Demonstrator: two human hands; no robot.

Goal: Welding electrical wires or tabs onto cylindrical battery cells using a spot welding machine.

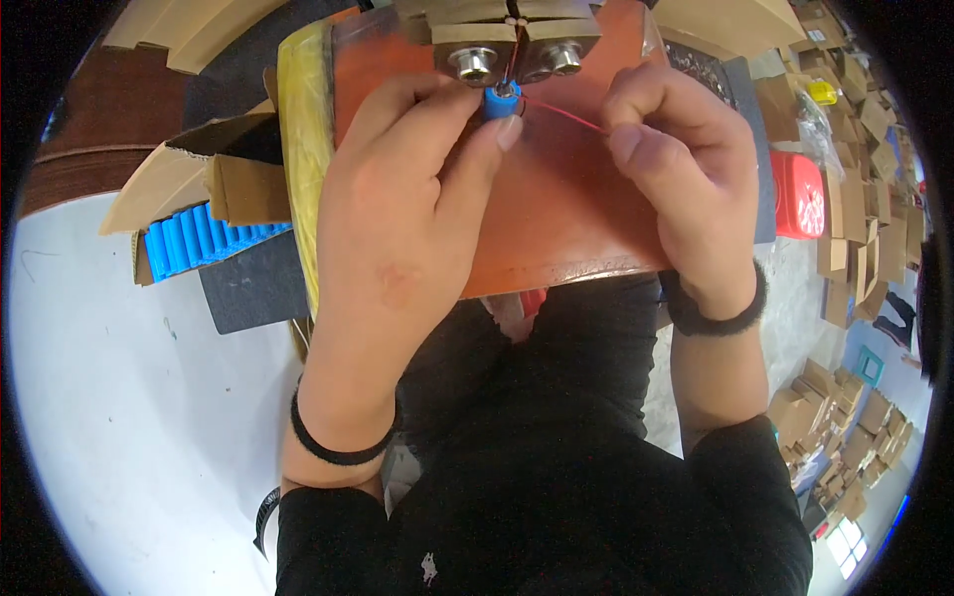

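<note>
Between the thumb and fingers of my left hand (402, 189) is a blue cylindrical battery cell (502, 105), its end facing the metal welding head (519, 50). Two thin electrode tips come down from that head and appear to meet the cell's end; whether they press on it I cannot tell. To the right, my right hand (686, 149) pinches a thin red wire (566, 114) between thumb and forefinger. The wire runs leftward to the cell, and its far end there is too small to make out.
An orange-brown work surface (566, 219) lies under both hands, with a yellow taped edge (308, 149) at left. Farther left, a cardboard box (248, 189) holds several blue cells (204, 238). A red container (798, 196) stands at right, before stacked cardboard boxes (855, 228).
</note>
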